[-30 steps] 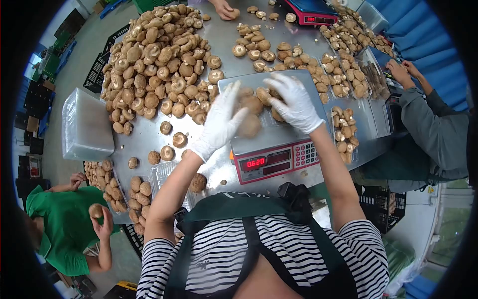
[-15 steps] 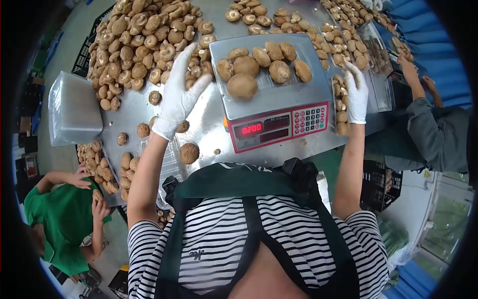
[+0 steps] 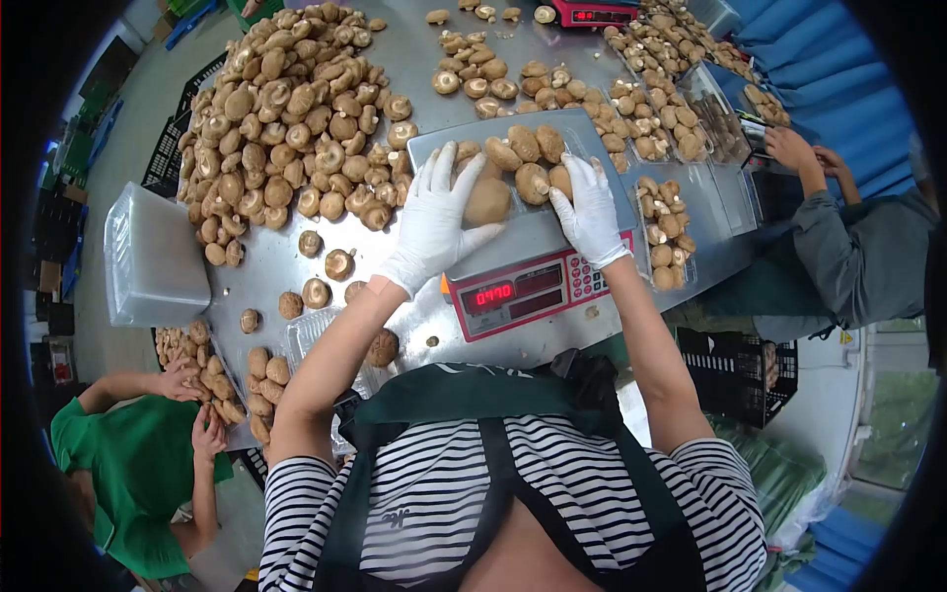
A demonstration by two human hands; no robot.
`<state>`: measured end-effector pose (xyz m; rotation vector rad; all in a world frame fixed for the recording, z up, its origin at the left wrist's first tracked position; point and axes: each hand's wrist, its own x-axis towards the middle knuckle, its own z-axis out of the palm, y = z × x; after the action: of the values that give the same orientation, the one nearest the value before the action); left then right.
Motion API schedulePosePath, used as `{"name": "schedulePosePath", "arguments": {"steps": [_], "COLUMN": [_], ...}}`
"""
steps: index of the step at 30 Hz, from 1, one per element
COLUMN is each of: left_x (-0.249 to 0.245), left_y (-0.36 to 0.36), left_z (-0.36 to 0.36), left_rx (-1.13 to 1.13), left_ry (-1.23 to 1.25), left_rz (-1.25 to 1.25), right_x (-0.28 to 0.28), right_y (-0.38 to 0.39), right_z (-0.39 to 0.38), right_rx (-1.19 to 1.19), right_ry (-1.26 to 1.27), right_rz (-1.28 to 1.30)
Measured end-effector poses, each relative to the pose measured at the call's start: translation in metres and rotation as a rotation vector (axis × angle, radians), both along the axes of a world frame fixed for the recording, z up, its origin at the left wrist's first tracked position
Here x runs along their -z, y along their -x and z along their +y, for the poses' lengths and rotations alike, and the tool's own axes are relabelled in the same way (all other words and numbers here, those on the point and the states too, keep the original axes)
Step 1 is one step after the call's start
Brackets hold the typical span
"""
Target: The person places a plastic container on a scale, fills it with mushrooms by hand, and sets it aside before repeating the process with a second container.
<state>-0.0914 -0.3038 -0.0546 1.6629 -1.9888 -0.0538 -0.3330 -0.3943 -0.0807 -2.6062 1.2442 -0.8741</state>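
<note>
Both my hands wear white gloves and cup a group of brown shiitake mushrooms [image 3: 487,202] on the metal pan of a red digital scale [image 3: 538,296]. My left hand [image 3: 434,219] reaches over the left side of the group, fingers on the caps and thumb stretched below the biggest one. Against the right side, my right hand [image 3: 592,212] curls round the end mushrooms. Its fingertips are partly hidden. Red digits glow on the scale's display.
A large heap of shiitake [image 3: 286,128] lies to the left, beside stacked clear trays [image 3: 158,257]. Filled trays [image 3: 666,232] stand at right. A person in green [image 3: 138,474] handles mushrooms at lower left; a person in grey sleeves [image 3: 848,257] works at right. Another red scale [image 3: 597,14] stands behind.
Both hands have come inward from either side of the scale onto the mushrooms on its pan. The displayed number has changed from 0.200 to a higher one. The view has shifted slightly.
</note>
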Motion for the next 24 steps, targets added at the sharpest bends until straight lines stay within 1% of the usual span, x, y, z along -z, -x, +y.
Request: {"name": "schedulePosePath", "arguments": {"steps": [1,2,5,6,9,10,11,13,14,16,17,18,19,20,21,23,24], "left_x": [-0.003,-0.008,-0.013,-0.020,0.018,0.014,0.009,0.003,0.002,0.004,0.005,-0.010,-0.025,-0.047,-0.071,-0.107,-0.108], "left_y": [-0.003,-0.006,-0.028,-0.031,-0.036,-0.029,-0.026,-0.023,-0.024,-0.033,-0.036,-0.039,-0.042,-0.042,-0.042,-0.037,-0.031], "left_z": [0.001,0.001,-0.005,-0.004,-0.015,-0.011,-0.011,-0.006,-0.008,-0.009,-0.007,-0.001,0.002,0.008,0.013,0.026,0.029], "left_rx": [0.017,0.018,0.013,0.015,0.093,0.111,0.100,0.075,0.082,0.046,0.028,0.004,-0.038,0.034,0.106,0.163,0.169], "left_ry": [-0.006,-0.021,0.094,0.078,-0.050,-0.025,-0.047,-0.098,-0.082,0.014,0.057,0.079,0.117,0.024,-0.065,-0.233,-0.200], "left_rz": [0.001,0.054,0.209,0.119,0.130,0.183,0.198,0.232,0.233,0.365,0.433,0.588,0.635,0.848,1.060,1.054,1.055], "right_x": [-0.001,-0.004,-0.024,-0.040,-0.072,-0.073,-0.061,-0.045,-0.043,-0.064,-0.081,-0.088,-0.107,-0.121,-0.130,-0.144,-0.142], "right_y": [0.001,0.001,0.006,0.001,-0.036,-0.054,-0.065,-0.076,-0.073,-0.065,-0.061,-0.058,-0.059,-0.065,-0.073,-0.101,-0.109], "right_z": [0.002,0.002,0.004,0.010,0.031,0.038,0.039,0.039,0.037,0.037,0.036,0.033,0.034,0.028,0.025,0.032,0.037], "right_rx": [0.003,0.002,0.044,0.043,-0.176,-0.178,-0.189,-0.183,-0.191,-0.215,-0.252,-0.233,-0.238,-0.267,-0.298,-0.411,-0.448], "right_ry": [-0.012,-0.021,0.062,0.127,0.112,0.125,0.125,0.197,0.178,0.128,0.135,0.142,0.210,0.334,0.403,0.410,0.377], "right_rz": [0.006,0.011,0.006,0.036,0.105,0.125,0.195,0.197,0.132,0.009,-0.129,-0.243,-0.278,-0.257,-0.240,-0.203,-0.200]}}
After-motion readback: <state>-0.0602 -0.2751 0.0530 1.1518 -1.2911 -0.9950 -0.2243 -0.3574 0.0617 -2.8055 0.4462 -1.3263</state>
